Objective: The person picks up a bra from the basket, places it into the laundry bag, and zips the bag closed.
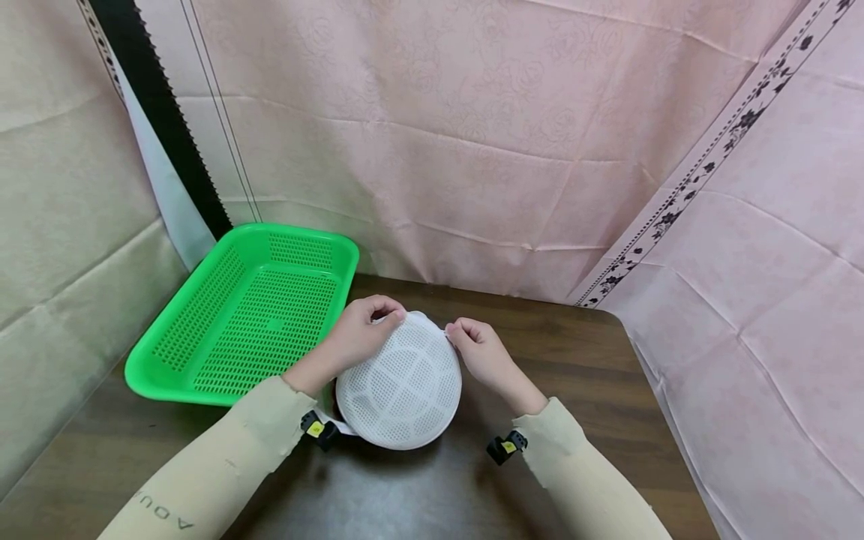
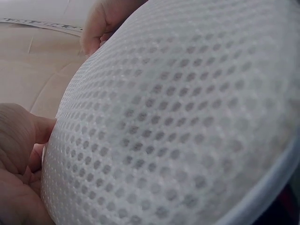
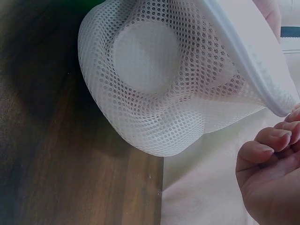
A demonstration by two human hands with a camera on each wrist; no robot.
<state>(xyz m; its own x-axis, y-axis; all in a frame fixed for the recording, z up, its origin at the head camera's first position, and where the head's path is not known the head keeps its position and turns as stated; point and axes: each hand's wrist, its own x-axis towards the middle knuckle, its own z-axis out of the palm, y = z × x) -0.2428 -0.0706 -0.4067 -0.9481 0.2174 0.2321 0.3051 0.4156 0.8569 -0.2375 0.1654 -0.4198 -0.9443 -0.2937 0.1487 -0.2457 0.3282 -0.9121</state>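
A round white mesh laundry bag point(image 1: 398, 386) is held up at a tilt over the table, between both hands. My left hand point(image 1: 361, 330) pinches its upper left edge between thumb and fingers. At the upper right edge, my right hand point(image 1: 479, 349) pinches the rim, and a small white bit shows at the fingertips. In the left wrist view the bag's mesh point(image 2: 164, 112) fills most of the picture. The right wrist view shows its rounded side with a circular panel point(image 3: 147, 56) and a smooth white rim band point(image 3: 243, 56). Whether anything lies inside cannot be told.
A green plastic basket point(image 1: 182, 390) with perforated sides stands on the left of the dark wooden table point(image 1: 574, 352). Pale patterned cloth point(image 1: 439, 150) hangs behind the table and at both sides.
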